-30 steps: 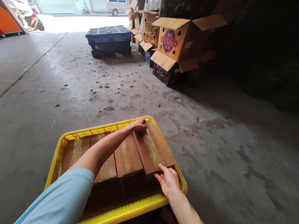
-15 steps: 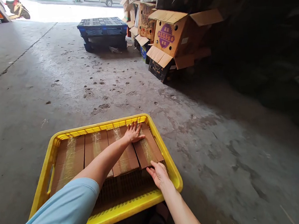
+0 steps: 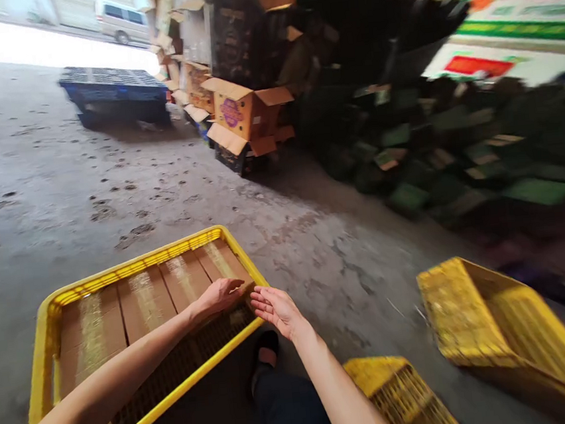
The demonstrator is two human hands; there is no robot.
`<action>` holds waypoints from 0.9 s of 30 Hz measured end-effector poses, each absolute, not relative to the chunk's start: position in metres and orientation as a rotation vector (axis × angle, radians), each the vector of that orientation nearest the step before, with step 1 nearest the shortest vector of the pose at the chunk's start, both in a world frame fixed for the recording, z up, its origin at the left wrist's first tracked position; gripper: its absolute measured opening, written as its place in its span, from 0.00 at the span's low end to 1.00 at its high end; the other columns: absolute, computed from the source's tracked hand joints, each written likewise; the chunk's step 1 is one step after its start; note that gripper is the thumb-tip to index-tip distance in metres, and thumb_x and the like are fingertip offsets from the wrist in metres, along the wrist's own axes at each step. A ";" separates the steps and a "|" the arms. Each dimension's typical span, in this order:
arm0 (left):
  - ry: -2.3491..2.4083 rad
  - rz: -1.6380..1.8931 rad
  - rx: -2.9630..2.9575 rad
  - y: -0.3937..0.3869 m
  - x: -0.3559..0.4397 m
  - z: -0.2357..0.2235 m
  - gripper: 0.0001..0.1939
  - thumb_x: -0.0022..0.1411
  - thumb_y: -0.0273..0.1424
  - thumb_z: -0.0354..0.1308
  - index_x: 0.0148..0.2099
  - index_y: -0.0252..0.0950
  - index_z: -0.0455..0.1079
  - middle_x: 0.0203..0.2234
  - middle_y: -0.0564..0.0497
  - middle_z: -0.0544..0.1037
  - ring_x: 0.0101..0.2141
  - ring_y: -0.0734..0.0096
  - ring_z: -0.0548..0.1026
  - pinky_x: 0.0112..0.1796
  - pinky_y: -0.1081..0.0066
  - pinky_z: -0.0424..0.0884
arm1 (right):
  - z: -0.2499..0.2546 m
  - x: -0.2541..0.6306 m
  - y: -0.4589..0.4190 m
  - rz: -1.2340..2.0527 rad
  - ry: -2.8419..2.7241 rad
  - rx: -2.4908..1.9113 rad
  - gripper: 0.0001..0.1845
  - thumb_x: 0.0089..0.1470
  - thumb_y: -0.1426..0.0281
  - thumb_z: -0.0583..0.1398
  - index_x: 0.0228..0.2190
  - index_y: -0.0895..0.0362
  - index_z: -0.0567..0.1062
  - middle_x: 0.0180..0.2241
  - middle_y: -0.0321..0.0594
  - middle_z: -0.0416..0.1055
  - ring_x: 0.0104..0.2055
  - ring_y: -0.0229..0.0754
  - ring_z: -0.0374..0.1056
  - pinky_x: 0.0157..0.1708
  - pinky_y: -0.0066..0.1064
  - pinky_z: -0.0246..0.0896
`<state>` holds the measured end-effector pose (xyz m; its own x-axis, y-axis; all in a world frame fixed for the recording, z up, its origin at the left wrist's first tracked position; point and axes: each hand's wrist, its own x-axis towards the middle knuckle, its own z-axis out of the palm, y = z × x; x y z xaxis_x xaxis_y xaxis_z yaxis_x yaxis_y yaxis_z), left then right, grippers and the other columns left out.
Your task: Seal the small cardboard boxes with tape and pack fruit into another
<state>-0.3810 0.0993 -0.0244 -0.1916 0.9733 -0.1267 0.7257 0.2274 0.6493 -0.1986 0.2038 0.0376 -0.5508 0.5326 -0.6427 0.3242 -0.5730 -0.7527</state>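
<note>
Several brown cardboard boxes (image 3: 146, 302) with clear tape lie side by side along the far part of a yellow plastic crate (image 3: 132, 260) on the floor. Over the near edge of the rightmost boxes hovers my left hand (image 3: 219, 294), fingers stretched to the right and holding nothing. My right hand (image 3: 278, 309) is at the crate's right rim, palm turned toward the left hand, its fingers extended and nothing in them. The near strip of the crate shows its dark slatted bottom.
Two more yellow crates, one (image 3: 503, 324) at the right and one (image 3: 404, 393) at the bottom, stand on the concrete floor. Open cartons (image 3: 240, 116) are stacked ahead, beside a dark blue pallet stack (image 3: 116, 95). A dim heap of boxes (image 3: 456, 148) fills the right background.
The view has swung right, bringing the other yellow crates into sight. My left hand has come off the rightmost box top toward its near edge; my right hand has left the box's near end.
</note>
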 end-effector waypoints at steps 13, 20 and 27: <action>0.994 0.824 1.632 0.013 -0.039 0.102 0.26 0.63 0.50 0.59 0.56 0.42 0.80 0.54 0.50 0.82 0.56 0.51 0.78 0.60 0.59 0.71 | 0.154 0.208 -0.009 0.898 -1.326 -1.545 0.24 0.55 0.47 0.66 0.43 0.51 0.84 0.48 0.44 0.83 0.53 0.51 0.78 0.60 0.46 0.69; 0.680 0.546 1.661 -0.068 0.122 0.082 0.23 0.66 0.46 0.59 0.57 0.43 0.79 0.55 0.49 0.81 0.58 0.53 0.77 0.60 0.60 0.71 | 0.115 0.366 -0.193 0.642 -0.753 -1.674 0.37 0.48 0.38 0.67 0.45 0.55 0.84 0.49 0.53 0.82 0.53 0.56 0.78 0.58 0.48 0.70; 0.504 0.447 1.627 -0.079 0.240 0.089 0.27 0.66 0.46 0.61 0.60 0.38 0.77 0.55 0.45 0.81 0.56 0.53 0.79 0.58 0.62 0.72 | 0.073 0.459 -0.263 0.584 -0.559 -1.751 0.38 0.42 0.36 0.68 0.42 0.55 0.85 0.48 0.54 0.82 0.52 0.59 0.79 0.54 0.50 0.73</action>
